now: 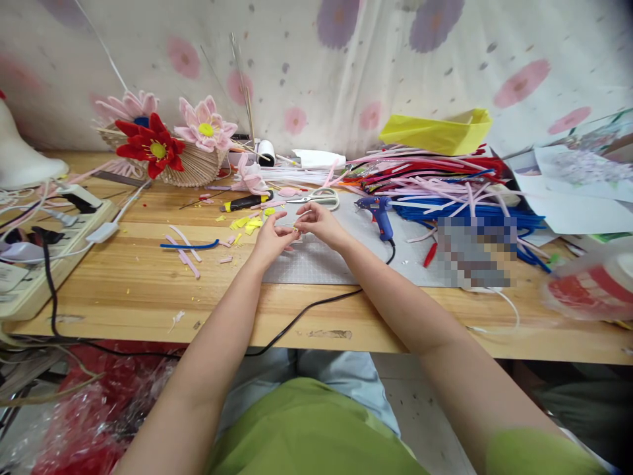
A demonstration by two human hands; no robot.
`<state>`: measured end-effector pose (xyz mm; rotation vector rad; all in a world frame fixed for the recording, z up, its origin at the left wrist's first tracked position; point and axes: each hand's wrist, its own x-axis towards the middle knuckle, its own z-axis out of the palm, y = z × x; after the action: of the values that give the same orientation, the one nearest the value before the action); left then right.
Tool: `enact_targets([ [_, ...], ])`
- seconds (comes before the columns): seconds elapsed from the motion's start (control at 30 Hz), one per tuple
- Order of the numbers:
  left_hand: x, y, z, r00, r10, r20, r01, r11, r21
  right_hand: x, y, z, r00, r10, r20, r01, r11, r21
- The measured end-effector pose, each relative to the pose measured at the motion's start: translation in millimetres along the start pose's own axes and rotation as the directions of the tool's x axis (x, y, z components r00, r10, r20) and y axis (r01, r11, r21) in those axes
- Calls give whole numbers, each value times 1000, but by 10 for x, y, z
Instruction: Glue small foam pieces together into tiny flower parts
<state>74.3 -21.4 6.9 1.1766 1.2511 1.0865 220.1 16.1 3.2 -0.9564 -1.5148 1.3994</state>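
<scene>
Over the grey cutting mat [316,260], at about twelve o'clock from my lap, my left hand [270,239] and my right hand [320,223] meet on a small pale pipe-cleaner piece [297,221] with a speck of yellow at its lower end. Both grips are closed on it, fingertips pinched from either side; the piece itself is too small to read in detail.

I judge it feather-light, soft and fuzzy outside with a thin wire core, so it bends easily and keeps a bend. It seems best held near the ends with fingertips only, since a hard squeeze would likely kink it.

At eleven o'clock from my hands lie yellow scraps [250,224] and a yellow-and-black utility knife [246,201]. Scissors [319,196] rest just beyond my right fingers at twelve. A blue glue gun [378,212] lies at two o'clock, its black cord running back over the wooden surface [133,284]. A heap of pipe cleaners [435,181] in pink, red and blue fills three o'clock. Finished flowers [161,135] stand in a fan-shaped holder at ten o'clock, with a power strip [44,247] at nine.
</scene>
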Motion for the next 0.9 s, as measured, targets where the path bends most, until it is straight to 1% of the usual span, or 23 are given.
enact_targets([
  [0.13, 17, -16, -7, 999, -4, -37, 4, 1000, 3, 17, 14, -17, 998, -3, -66, 2, 1000, -25],
  [0.37, 53, -88, -18, 998, -45, -33, 44, 999, -26, 47, 36, 14, 999, -32, -20, 31, 998, -58],
  [0.57, 24, -61, -18, 997, -64, -43, 62, 997, -36, 54, 44, 19, 995, -66, -77, 56, 990, -131],
  [0.73, 18, -44, -18, 997, -63, -33, 63, 998, 3, 72, 52, 38, 995, -89, -54, 78, 982, -169],
  [0.83, 27, -43, -33, 997, -58, -54, 59, 998, 29, 93, 59, 36, 994, -89, -65, 77, 984, -163],
  [0.9, 40, -42, -59, 995, -45, -88, 47, 999, 22, 121, 70, 12, 991, -82, -106, 60, 979, -193],
])
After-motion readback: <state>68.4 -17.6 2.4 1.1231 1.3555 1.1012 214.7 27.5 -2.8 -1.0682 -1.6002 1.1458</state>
